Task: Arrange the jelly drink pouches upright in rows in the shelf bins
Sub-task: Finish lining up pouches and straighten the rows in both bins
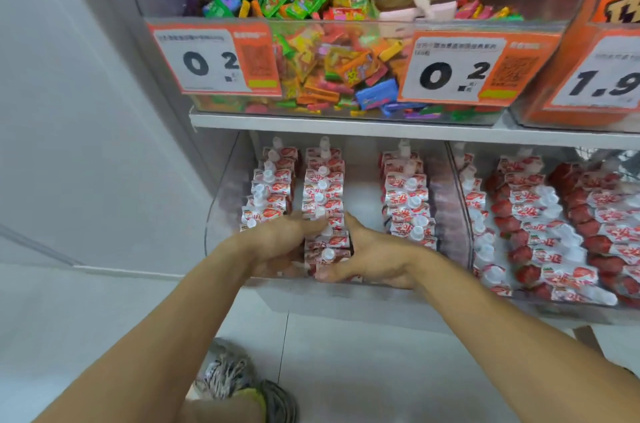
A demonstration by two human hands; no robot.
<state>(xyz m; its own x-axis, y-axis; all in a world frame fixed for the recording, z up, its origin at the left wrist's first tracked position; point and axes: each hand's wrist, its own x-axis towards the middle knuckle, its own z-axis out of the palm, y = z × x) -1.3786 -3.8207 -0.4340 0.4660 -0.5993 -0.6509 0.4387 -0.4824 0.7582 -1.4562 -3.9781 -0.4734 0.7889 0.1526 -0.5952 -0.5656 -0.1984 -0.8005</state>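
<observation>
Left hand (277, 242) and right hand (370, 260) pressed flat against sides of middle row of red-white spouted jelly pouches (325, 211), upright in clear plastic shelf bin (221, 211); further pouch rows at 9 and 3 o'clock.

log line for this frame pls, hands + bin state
left hand + right hand: pressing both sides of middle pouch row | left clear bin: three upright rows, gap right of middle | pouches upright

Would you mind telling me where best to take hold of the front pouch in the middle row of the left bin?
Probably by its flat side edges just below the white cap, coming from above and in front. The front pouch stands upright, packed against the ones behind, with the left hand and right hand already flanking it.
</observation>
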